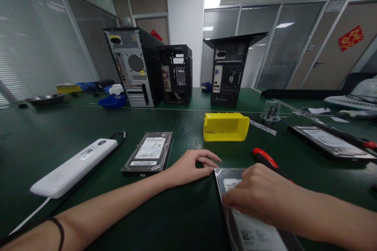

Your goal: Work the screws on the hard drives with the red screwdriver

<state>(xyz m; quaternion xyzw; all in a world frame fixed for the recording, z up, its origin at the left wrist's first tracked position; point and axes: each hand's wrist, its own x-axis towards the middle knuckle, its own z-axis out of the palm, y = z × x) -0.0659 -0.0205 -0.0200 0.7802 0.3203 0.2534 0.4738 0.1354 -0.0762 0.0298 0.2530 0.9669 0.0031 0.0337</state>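
A silver hard drive [259,231] with a white label lies on the green table at the bottom right. At its far left corner my left hand [193,168] has thumb and middle fingertip drawn together on the drive's edge, the index finger stretched above them. My right hand [259,192] is closed over the drive's upper half, its knuckles up. What its curled fingers hold, if anything, is hidden. A red-and-black tool handle [266,159] lies just behind my right hand. Beyond the hands, a yellow bin [226,139] lies with its open side facing me; tiny pieces show inside.
A second hard drive [149,153] lies left of my hands, and another hard drive [332,141] at the right. A white power strip [75,166] with cables is at far left. Computer cases [151,66] stand behind. A clear cup [271,110] holds dark pieces.
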